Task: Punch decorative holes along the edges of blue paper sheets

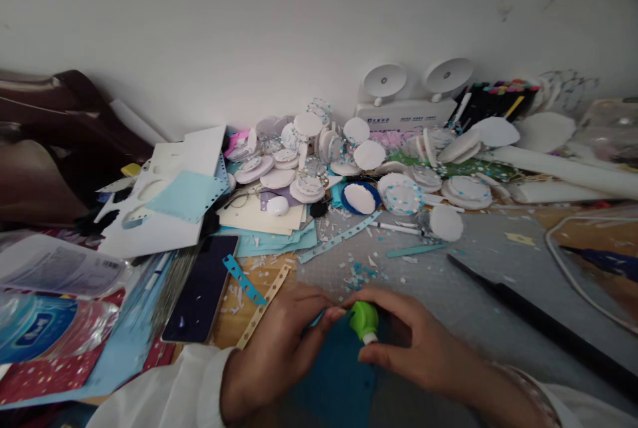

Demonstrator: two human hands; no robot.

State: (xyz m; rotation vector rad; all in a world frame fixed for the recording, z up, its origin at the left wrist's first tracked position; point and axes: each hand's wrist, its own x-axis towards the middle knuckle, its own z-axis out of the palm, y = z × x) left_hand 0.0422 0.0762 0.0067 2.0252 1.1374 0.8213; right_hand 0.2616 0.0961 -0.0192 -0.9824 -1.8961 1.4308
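My right hand (406, 331) grips a small green craft punch (365, 321) with a white button, thumb at the button and fingers over the far side. A sheet of dark blue paper (339, 375) hangs below it, its upper edge at the punch. My left hand (289, 338) pinches this paper near its top left, close to the punch. Just beyond my hands, tiny blue and white cut-outs (359, 275) lie scattered on the grey cutting mat (423, 295). Strips with punched holes, one blue (244, 280) and one cream (264, 302), lie beside my left hand.
A phone (201, 288) and a wet-wipe pack (50, 328) lie left. Many white paper discs (369, 155) are heaped along the wall before a white two-lamp emergency light (406, 112). A long black tool (543, 315) lies right, near a clear-topped box (593, 262).
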